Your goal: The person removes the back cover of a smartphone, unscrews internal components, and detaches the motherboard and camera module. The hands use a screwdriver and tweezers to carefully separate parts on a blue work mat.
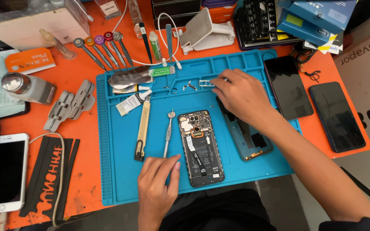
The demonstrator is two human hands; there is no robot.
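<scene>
**Blue mat, opened phone between my hands**

Blue silicone mat (120, 171) covered the orange table (82, 77), and the opened phone (201, 147) lay face down at its middle, battery showing. My left hand (157, 184) rested flat just left of the phone, fingers loose and holding nothing, its fingertips touching the lower end of a screwdriver (168, 133). My right hand (238, 96) reached to the mat's upper trays, fingertips at a small metal tray (206, 83); I could not tell whether they pinched it. A phone back cover (247, 139) lay beside the phone.
</scene>
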